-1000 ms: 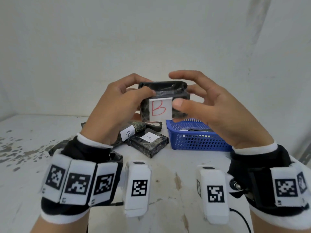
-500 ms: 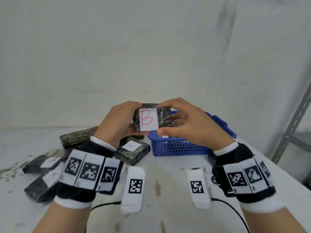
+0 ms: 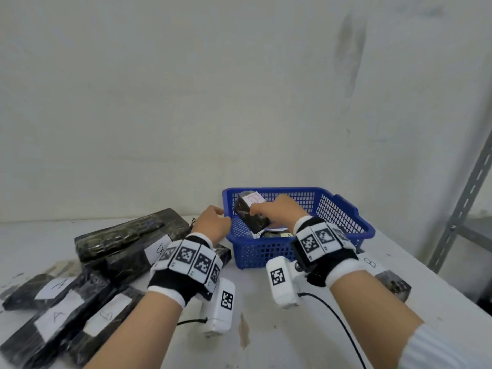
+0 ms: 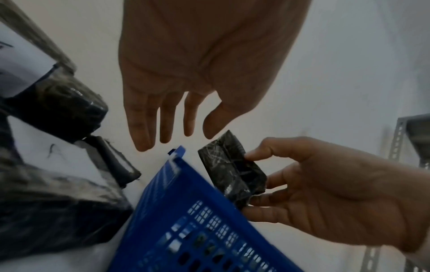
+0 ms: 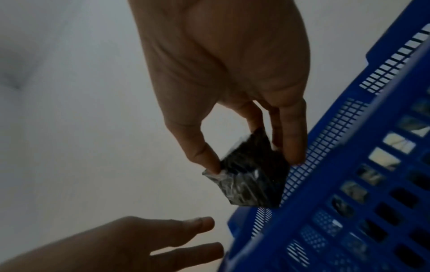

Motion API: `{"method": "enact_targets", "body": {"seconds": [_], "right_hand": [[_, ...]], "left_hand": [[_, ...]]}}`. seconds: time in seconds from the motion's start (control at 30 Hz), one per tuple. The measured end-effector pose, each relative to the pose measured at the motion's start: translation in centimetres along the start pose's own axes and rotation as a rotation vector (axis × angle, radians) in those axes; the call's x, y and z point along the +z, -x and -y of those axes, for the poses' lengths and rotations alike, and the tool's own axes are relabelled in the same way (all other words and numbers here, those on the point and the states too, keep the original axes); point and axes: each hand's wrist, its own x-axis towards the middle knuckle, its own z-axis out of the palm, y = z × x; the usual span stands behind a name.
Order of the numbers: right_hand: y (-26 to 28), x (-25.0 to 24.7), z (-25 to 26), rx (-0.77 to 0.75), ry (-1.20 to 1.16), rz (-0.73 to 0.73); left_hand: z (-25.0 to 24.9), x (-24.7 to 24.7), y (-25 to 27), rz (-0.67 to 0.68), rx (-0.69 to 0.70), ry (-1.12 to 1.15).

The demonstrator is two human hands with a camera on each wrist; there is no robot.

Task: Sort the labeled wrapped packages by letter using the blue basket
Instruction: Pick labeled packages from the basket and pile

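My right hand (image 3: 274, 211) pinches a small dark wrapped package marked B (image 3: 249, 214) between thumb and fingers, tilted, over the left part of the blue basket (image 3: 343, 225). The right wrist view shows the same package (image 5: 251, 176) against the basket's mesh wall (image 5: 349, 165). My left hand (image 3: 213, 222) hovers just left of the basket's rim, fingers straight and holding nothing. In the left wrist view the left hand (image 4: 163, 128) is spread above the basket corner (image 4: 177, 165), with the package (image 4: 232, 173) to its right. Other wrapped items lie on the basket floor.
A heap of dark wrapped packages (image 3: 106, 251) with A and B labels covers the table's left side. One more package with a B label (image 3: 386, 278) lies right of the basket. A grey metal shelf post (image 3: 463, 209) stands at the far right.
Both hands held the B package up in front of me; now the left hand has let go and the right hand has carried it down into the basket. My view has dropped toward the table.
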Motion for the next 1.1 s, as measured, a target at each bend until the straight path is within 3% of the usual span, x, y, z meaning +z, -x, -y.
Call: {"method": "enact_targets", "body": {"seconds": [0.1,0.3,0.43,0.77,0.87,0.97,1.03,1.1], "right_hand": [[-1.4,1.3,-0.3,0.047,0.084,0.043],[-2.9,3.1,-0.9,0.074,0.52,0.155],[-3.7,3.7,-1.1,0.018,0.674,0.161],[-4.2,4.2,-1.3,0.023,0.79,0.183],[-4.0,4.2,-1.7,0.027,0.802,0.135],[-2.5,4.3,-2.6,-0.056,0.667,-0.021],[-0.9,4.8,-2.9,-0.131,0.56,-0.138],[0.5,5.7,-3.1,-0.177,0.515,-0.198]], "left_hand": [[1.0,0.7,-0.8,0.042,0.024,-0.076],[2.4,1.2,-1.5,0.031,0.046,-0.111],[2.9,1.5,-1.8,0.017,0.037,-0.09],[3.1,1.5,-1.3,0.034,0.032,-0.095],[3.2,0.2,-0.9,-0.018,0.011,-0.087],[3.4,-2.6,-1.0,-0.15,0.003,-0.116],[3.8,-5.1,-1.8,-0.21,-0.019,-0.213],[4.6,-7.8,-2.5,-0.237,-0.129,-0.372]]}}
